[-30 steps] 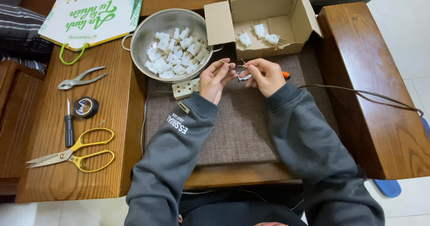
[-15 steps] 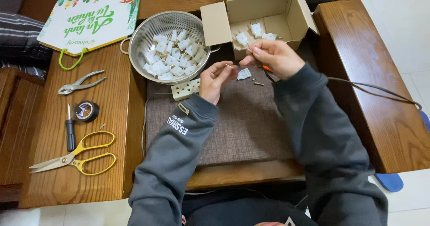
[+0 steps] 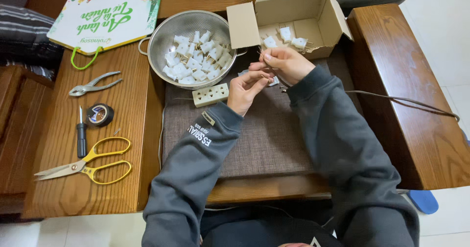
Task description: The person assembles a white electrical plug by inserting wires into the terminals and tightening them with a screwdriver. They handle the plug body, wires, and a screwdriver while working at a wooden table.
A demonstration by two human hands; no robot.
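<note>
Head view looks down on two hands meeting over a brown cushion (image 3: 254,139) between wooden armrests. Left hand (image 3: 246,87) is curled, its fingertips pinching a small metal pin near the middle of the scene. Right hand (image 3: 286,64) is closed around a small white plug part with thin prongs, just above and touching the left fingertips; what exactly sits inside the fist is hard to tell. Both hands are just in front of an open cardboard box (image 3: 293,16) that holds a few white plugs. Beside the box, to its left, a metal colander (image 3: 193,46) is filled with more white plugs. A cream socket strip (image 3: 210,95) lies on the cushion just beside the left wrist. A grey cable (image 3: 406,102) runs from the hands across the right armrest. On the left armrest lie pliers (image 3: 93,84), a roll of black tape (image 3: 100,114), a screwdriver (image 3: 81,136) and yellow-handled scissors (image 3: 85,161). A green and white paper bag (image 3: 107,14) lies at the top left.
</note>
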